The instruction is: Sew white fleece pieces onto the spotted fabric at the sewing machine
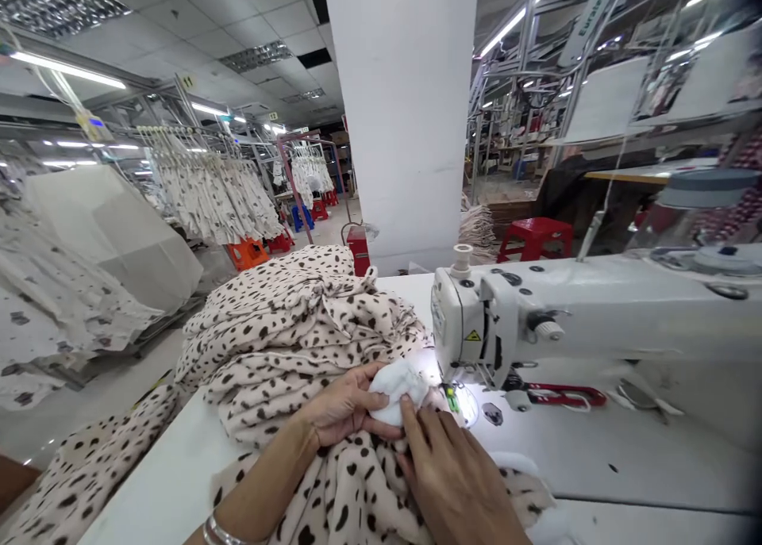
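Observation:
A small piece of fluffy white fabric (398, 388) lies between my hands, just left of the sewing machine's needle area. My left hand (345, 406) grips its left edge, thumb on top and fingers around it. Pressed against its lower right side are the fingertips of my right hand (446, 466), with the back of the hand turned up. Cream fabric with dark spots (351, 489) bunches beneath both hands. To the right stands the white sewing machine (476, 323), its lamp lighting the needle plate. A green clip-like part (451, 398) sits near the presser foot, which is partly hidden.
A tall pile of spotted fabric (298, 315) covers the table's left side and hangs over its edge. Behind the table rises a white pillar (405, 124). Red stools (536, 236) and hanging garments (208, 188) stand farther back.

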A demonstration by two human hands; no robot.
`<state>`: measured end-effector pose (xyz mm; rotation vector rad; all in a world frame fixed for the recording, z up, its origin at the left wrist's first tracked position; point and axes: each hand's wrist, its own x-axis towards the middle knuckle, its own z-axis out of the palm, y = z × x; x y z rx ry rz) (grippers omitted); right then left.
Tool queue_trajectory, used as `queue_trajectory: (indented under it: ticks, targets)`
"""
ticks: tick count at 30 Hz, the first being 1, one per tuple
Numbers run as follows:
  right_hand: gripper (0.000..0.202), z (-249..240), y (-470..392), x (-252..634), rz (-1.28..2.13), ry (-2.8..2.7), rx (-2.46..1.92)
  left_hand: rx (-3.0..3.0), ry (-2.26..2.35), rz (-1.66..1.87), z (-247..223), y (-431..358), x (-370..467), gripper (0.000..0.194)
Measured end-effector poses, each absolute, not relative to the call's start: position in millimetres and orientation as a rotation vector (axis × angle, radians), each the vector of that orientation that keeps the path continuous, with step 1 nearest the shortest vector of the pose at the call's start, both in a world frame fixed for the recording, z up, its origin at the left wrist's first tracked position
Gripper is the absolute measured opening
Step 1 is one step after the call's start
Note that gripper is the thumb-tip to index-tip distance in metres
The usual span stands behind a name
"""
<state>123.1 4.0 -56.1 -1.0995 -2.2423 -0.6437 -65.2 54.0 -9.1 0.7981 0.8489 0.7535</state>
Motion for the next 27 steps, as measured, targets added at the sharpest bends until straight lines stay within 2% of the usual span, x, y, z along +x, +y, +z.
queue_trajectory:
  ticks: [3,8,12,14,17,19,23,27]
  targets:
    - [0.047,-40.8,1.6,142.3,-0.534,-2.309,-1.083,0.793,0.880,0.771,-7.5,53.1,-62.3,0.052]
    - [0.028,-26.5,-5.2,195.5,-0.379,-2.337,-1.000,0.812,0.971,0.781,-3.1,51.9,-58.4,0.051]
    - [0.027,-22.0,-6.5,212.5,-0.310,-2.318,-0.921,0.807,1.010,0.753,-2.6,52.0,-56.8,0.047]
    - [0.033,-19.2,-2.2,205.9,-0.297,-2.392,-0.868,0.795,1.007,0.744,-3.4,52.1,-55.8,0.046]
    - [0.059,-17.2,11.5,188.0,-0.375,-2.500,-0.807,0.786,1.019,0.744,-4.1,51.4,-54.1,0.042]
    - [0.069,-19.1,22.9,178.3,-0.455,-2.523,-0.792,0.783,1.045,0.748,-3.7,50.5,-53.2,0.039]
    - [0.076,-30.1,39.5,172.0,-0.477,-2.531,-0.794,0.779,1.091,0.756,-2.7,49.8,-53.0,0.036]
    - [0.069,-42.0,42.3,172.2,-0.502,-2.520,-0.846,0.768,1.103,0.753,-4.1,50.5,-53.9,0.031]
